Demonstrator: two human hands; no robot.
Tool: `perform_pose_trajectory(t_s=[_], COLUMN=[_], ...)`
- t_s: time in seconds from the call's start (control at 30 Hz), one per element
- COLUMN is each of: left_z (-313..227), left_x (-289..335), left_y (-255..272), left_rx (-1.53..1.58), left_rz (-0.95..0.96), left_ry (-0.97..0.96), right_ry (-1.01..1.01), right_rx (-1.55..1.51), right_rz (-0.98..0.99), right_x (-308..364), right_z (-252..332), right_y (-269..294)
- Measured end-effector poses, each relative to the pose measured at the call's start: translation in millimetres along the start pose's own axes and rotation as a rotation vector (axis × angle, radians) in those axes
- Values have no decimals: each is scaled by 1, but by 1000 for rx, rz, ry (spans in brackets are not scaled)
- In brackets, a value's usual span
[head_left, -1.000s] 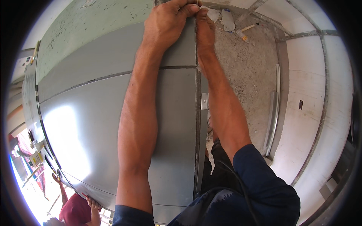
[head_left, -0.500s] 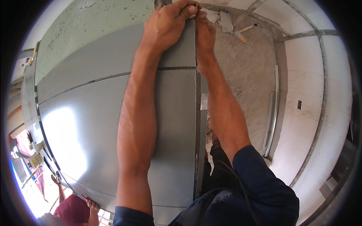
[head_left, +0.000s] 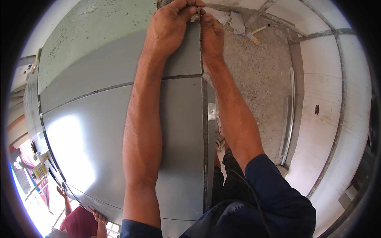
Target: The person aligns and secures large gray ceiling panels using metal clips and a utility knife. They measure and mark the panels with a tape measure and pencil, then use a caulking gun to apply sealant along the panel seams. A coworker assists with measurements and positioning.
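Both my arms reach to the far end of a large grey panel (head_left: 178, 111) with a dark seam across it. At the panel's right edge, my left hand (head_left: 168, 29) is closed, its thumb and fingers pinched around something small and thin. My right hand (head_left: 213, 37) meets it from the other side of that edge, thumb up and fingers curled in. The fingers of both hands nearly touch; what they grip is mostly hidden. A small light metal plate (head_left: 212, 111) sits on the panel's right edge beside my right forearm.
A pale green speckled surface (head_left: 107, 31) lies beyond the panel. On the right are a dusty concrete floor (head_left: 258, 79), debris (head_left: 237, 23), long metal profiles (head_left: 289, 119) and white wallboard (head_left: 317, 91). A person in a dark red shirt (head_left: 81, 223) stands at the lower left, hand on the panel's edge.
The panel's right edge and both my hands appear slightly farther left in the view. My hands remain pinched together at the same edge. The person at lower left has shifted a little.
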State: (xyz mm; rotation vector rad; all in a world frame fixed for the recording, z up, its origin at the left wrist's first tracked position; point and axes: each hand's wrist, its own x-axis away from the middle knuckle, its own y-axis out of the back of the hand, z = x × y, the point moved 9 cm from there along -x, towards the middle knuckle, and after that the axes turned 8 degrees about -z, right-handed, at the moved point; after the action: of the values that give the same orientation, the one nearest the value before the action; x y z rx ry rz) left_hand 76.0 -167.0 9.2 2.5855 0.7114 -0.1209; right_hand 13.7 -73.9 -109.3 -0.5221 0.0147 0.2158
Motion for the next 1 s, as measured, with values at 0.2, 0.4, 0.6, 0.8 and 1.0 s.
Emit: perform_pose_trajectory(t_s=[0.2,0.4,0.6,0.8,1.0], left_z=[-4,2,0,-4,-6], left_x=[0,0,0,0,0], left_y=[-1,-3,-2,-2,-2], left_rx=[-82,-82,-102,-158,-193], left_rz=[-20,-2,-7,3,20], left_ry=[-46,-18,-18,-59,-89], right_ry=[9,1,-107,-10,-51], right_rx=[104,96,-3,-4,-115], right_rz=[-6,-3,-73,7,-58], right_x=[7,11,22,28,31], right_z=[-2,1,-1,12,8], right_y=[3,0,-3,-11,-9])
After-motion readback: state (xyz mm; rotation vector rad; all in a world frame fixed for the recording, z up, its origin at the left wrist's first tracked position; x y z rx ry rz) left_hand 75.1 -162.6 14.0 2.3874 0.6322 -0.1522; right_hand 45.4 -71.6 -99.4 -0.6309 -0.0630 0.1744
